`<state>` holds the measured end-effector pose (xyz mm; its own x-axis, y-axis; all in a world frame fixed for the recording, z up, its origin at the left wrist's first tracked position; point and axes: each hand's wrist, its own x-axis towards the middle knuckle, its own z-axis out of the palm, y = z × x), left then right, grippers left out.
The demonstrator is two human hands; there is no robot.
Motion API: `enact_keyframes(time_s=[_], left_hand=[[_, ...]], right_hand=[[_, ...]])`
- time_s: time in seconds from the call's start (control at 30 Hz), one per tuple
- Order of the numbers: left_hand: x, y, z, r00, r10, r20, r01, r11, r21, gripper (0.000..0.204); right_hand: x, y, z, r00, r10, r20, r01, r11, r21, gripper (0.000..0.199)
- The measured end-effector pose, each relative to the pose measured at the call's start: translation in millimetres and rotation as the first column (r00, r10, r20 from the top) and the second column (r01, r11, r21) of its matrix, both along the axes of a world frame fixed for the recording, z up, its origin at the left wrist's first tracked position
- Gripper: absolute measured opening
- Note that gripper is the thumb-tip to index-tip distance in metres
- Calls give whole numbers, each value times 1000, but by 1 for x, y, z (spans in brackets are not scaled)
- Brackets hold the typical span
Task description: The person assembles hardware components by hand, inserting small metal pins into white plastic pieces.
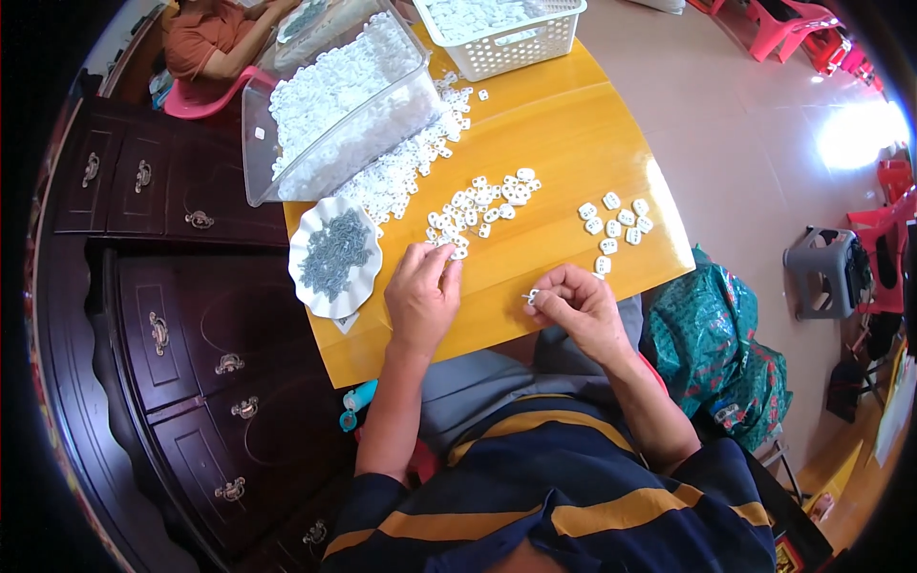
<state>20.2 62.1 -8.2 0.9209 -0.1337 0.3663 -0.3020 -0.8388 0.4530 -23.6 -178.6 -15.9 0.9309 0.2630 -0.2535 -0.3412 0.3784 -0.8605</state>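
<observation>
My right hand (585, 310) pinches a small white plastic piece (534, 297) between thumb and fingers, above the table's near edge. A thin bit sticks out of that piece; too small to make out. Bent and drawn together, the fingers of my left hand (422, 294) are at the near end of a loose heap of small white pieces with dark holes (485, 203). Whatever its fingertips may hold is hidden. To the right, several similar white pieces (612, 227) lie in a separate group. A scalloped white dish (374, 263) holds many small dark grey metal parts (334, 253), perhaps screws.
A clear plastic bin (256, 162) full of white pieces lies tilted on the yellow wooden table (564, 124), pieces spilling beside it. A white basket (506, 59) stands behind. Dark drawers (191, 315) flank the left; a green bag (707, 325) is right. Another person (205, 43) sits far left.
</observation>
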Motion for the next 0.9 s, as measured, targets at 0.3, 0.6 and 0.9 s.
enact_keyframes(time_s=[0.3,0.6,0.9], left_hand=[[4,-7,4,999,-29,-27,30,999,44,22],[7,-11,5,994,-57,-89,63,996,66,17],[6,-15,8,989,-74,-125,83,994,74,15]], right_hand=[[0,-1,3,1000,19,1,-19,1000,-10,11],[1,0,5,1000,15,-12,-15,1000,-2,12],[1,1,4,1000,2,-8,-2,1000,-8,12]])
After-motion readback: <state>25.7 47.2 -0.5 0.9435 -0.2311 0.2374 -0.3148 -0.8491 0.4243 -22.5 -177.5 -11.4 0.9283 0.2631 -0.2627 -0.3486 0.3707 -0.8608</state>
